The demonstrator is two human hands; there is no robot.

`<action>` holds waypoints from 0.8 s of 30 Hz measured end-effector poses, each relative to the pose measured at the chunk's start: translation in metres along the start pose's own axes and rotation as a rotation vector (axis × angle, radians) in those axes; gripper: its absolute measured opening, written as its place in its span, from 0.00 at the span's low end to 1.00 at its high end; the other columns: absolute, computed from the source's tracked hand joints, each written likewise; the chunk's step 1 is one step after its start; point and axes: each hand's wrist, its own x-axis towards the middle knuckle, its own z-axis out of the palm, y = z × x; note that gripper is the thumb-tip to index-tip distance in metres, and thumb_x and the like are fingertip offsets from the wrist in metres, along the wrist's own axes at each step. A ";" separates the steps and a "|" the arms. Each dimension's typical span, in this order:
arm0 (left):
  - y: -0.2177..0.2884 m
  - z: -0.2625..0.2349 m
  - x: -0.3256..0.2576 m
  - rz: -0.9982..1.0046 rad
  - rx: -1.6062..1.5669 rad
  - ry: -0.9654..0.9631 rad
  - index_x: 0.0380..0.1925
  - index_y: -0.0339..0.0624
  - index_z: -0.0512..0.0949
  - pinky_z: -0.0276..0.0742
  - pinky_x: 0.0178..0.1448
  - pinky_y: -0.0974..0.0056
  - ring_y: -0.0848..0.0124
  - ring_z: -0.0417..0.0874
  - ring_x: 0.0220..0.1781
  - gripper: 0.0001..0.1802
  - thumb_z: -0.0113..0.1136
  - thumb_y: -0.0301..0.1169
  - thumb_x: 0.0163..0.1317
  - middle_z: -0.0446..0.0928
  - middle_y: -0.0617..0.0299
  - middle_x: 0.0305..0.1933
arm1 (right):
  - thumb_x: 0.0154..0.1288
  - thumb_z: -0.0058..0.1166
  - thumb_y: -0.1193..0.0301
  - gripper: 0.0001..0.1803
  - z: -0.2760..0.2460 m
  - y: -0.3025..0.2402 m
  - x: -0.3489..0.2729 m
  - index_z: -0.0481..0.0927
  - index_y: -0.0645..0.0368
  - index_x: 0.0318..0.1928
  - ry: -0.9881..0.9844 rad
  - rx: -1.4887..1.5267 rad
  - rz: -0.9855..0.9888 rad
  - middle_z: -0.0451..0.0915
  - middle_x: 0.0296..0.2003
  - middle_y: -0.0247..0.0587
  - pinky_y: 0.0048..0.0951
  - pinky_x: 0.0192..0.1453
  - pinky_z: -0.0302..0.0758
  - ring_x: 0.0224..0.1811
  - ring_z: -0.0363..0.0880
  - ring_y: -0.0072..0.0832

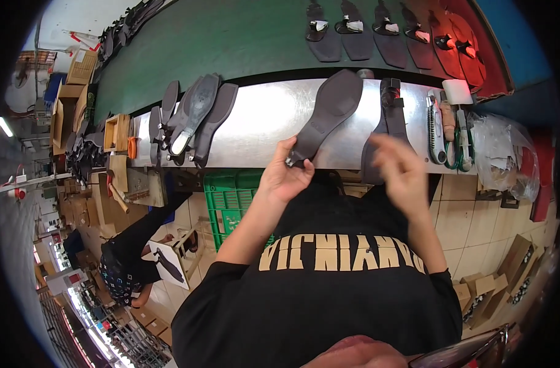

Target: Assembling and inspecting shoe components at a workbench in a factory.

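My left hand (pixel 285 176) is closed on the heel end of a dark sandal (pixel 326 115), thumb on one side and fingers on the other. Its wide toe end points up and away over the metal bench strip, with the flat sole toward me. My right hand (pixel 402 173) is smeared by motion, so its fingers are unclear. It hovers over the lower part of a second dark sandal (pixel 395 120), which lies on the metal strip with a strap at its far end. Whether the hand touches that sandal cannot be made out.
Several sandals (pixel 197 113) are piled on the metal strip (pixel 264 116) to the left. More sandals (pixel 387 46) stand in a row on the green tabletop (pixel 212 37). A utility knife (pixel 436 132) and scissors (pixel 463 144) lie right, beside a plastic bag (pixel 504 153). A green crate (pixel 228 199) sits below.
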 end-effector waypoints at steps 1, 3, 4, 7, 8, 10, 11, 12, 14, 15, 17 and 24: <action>-0.005 0.004 0.003 -0.025 -0.037 -0.020 0.41 0.44 0.80 0.81 0.33 0.71 0.67 0.83 0.43 0.13 0.67 0.37 0.60 0.82 0.62 0.41 | 0.68 0.50 0.79 0.20 0.013 0.000 -0.006 0.77 0.60 0.60 -0.178 0.095 0.054 0.81 0.29 0.34 0.19 0.35 0.71 0.29 0.75 0.16; -0.012 0.008 0.010 -0.090 -0.037 -0.068 0.41 0.43 0.79 0.77 0.30 0.73 0.68 0.82 0.42 0.13 0.67 0.38 0.61 0.82 0.62 0.40 | 0.67 0.51 0.78 0.25 0.039 0.005 -0.013 0.73 0.60 0.65 -0.254 0.271 0.165 0.80 0.26 0.33 0.19 0.35 0.71 0.30 0.76 0.17; -0.016 0.010 0.012 -0.148 -0.036 -0.114 0.40 0.43 0.79 0.74 0.27 0.75 0.70 0.82 0.41 0.14 0.66 0.39 0.62 0.82 0.61 0.39 | 0.67 0.51 0.78 0.25 0.044 0.010 -0.014 0.73 0.60 0.65 -0.255 0.268 0.167 0.80 0.26 0.33 0.19 0.35 0.71 0.30 0.76 0.17; -0.032 0.019 0.011 -0.103 -0.034 -0.124 0.40 0.43 0.79 0.65 0.22 0.75 0.72 0.80 0.38 0.13 0.65 0.40 0.63 0.82 0.61 0.38 | 0.67 0.52 0.78 0.27 0.054 0.025 -0.017 0.70 0.61 0.67 -0.238 0.402 0.221 0.80 0.26 0.34 0.19 0.35 0.71 0.30 0.76 0.17; -0.036 0.020 0.012 -0.104 -0.034 -0.124 0.40 0.43 0.79 0.65 0.22 0.75 0.72 0.80 0.38 0.13 0.65 0.40 0.63 0.82 0.61 0.38 | 0.67 0.52 0.78 0.26 0.055 0.029 -0.017 0.70 0.62 0.66 -0.211 0.319 0.167 0.80 0.27 0.36 0.20 0.35 0.71 0.30 0.76 0.17; -0.042 0.021 0.015 -0.022 -0.036 -0.076 0.39 0.46 0.78 0.62 0.21 0.75 0.73 0.79 0.37 0.12 0.65 0.40 0.63 0.81 0.63 0.36 | 0.67 0.52 0.78 0.26 0.059 0.041 -0.016 0.70 0.64 0.66 -0.181 0.236 0.110 0.80 0.27 0.39 0.20 0.36 0.71 0.30 0.76 0.17; -0.043 0.021 0.016 0.018 -0.037 -0.052 0.39 0.47 0.78 0.61 0.21 0.74 0.73 0.78 0.36 0.11 0.65 0.40 0.64 0.81 0.64 0.36 | 0.68 0.53 0.78 0.26 0.062 0.049 -0.016 0.70 0.65 0.66 -0.096 0.128 -0.038 0.80 0.29 0.40 0.20 0.36 0.72 0.31 0.76 0.18; -0.045 0.020 0.018 0.018 -0.037 -0.052 0.39 0.47 0.78 0.61 0.21 0.74 0.73 0.78 0.36 0.11 0.65 0.40 0.64 0.81 0.64 0.36 | 0.68 0.53 0.78 0.26 0.064 0.051 -0.015 0.70 0.66 0.66 -0.013 0.020 -0.184 0.80 0.30 0.42 0.21 0.36 0.72 0.31 0.76 0.18; -0.047 0.016 0.020 0.025 -0.016 -0.104 0.38 0.49 0.77 0.61 0.21 0.74 0.74 0.78 0.34 0.11 0.64 0.41 0.65 0.80 0.66 0.35 | 0.70 0.51 0.77 0.24 0.061 0.049 -0.012 0.70 0.67 0.65 -0.015 0.041 -0.163 0.79 0.29 0.38 0.19 0.35 0.71 0.30 0.74 0.16; -0.046 0.017 0.020 0.024 -0.015 -0.104 0.38 0.49 0.77 0.61 0.21 0.74 0.74 0.78 0.34 0.11 0.64 0.41 0.65 0.80 0.66 0.35 | 0.72 0.49 0.76 0.23 0.060 0.048 -0.012 0.70 0.67 0.65 -0.015 0.063 -0.142 0.78 0.28 0.35 0.17 0.35 0.70 0.30 0.73 0.13; -0.044 0.021 0.019 -0.012 0.005 -0.046 0.38 0.50 0.77 0.61 0.21 0.74 0.75 0.77 0.31 0.11 0.65 0.41 0.65 0.80 0.66 0.34 | 0.73 0.48 0.75 0.22 0.058 0.050 -0.013 0.70 0.66 0.65 -0.077 0.274 0.038 0.76 0.27 0.33 0.16 0.31 0.68 0.27 0.71 0.13; -0.045 0.022 0.018 0.494 0.413 -0.112 0.38 0.37 0.77 0.66 0.22 0.70 0.76 0.72 0.18 0.32 0.45 0.59 0.72 0.78 0.63 0.25 | 0.75 0.45 0.72 0.29 0.052 0.030 -0.020 0.57 0.57 0.74 -0.356 0.631 0.464 0.72 0.24 0.31 0.15 0.21 0.61 0.19 0.64 0.12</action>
